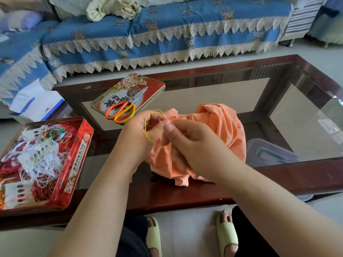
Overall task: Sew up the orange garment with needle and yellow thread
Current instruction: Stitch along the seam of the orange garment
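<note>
At the far left, an open red tin (78, 154) rests on the near left corner of the glass-topped coffee table (213, 193). The tin holds tangled embroidery threads (42, 156) in red, white and green, plus white thread cards. Behind the tin, a white paper bag (35, 102) stands on the floor beside the blue sofa cover (167, 34) with lace trim.

Further right, the tin lid (148, 84) lies flat on the glass. Orange-and-yellow-handled scissors (124, 108) lie closed on the lid, blades pointing away from the person.

At centre, the left hand (141, 138) has its fingers curled into the near left edge of the orange garment (222, 127). A loop of yellow thread (148, 123) arcs over this hand's fingers. The right hand (193, 143) grips the bunched fabric, thumb and forefinger pinched together just beside the left fingertips. The needle cannot be made out.

The garment sits crumpled on the table's near edge, under and beyond both hands. To its right, a clear plastic container (269, 153) shows through the glass. Below, two feet in pale green slippers (226, 234) stand on the floor.
</note>
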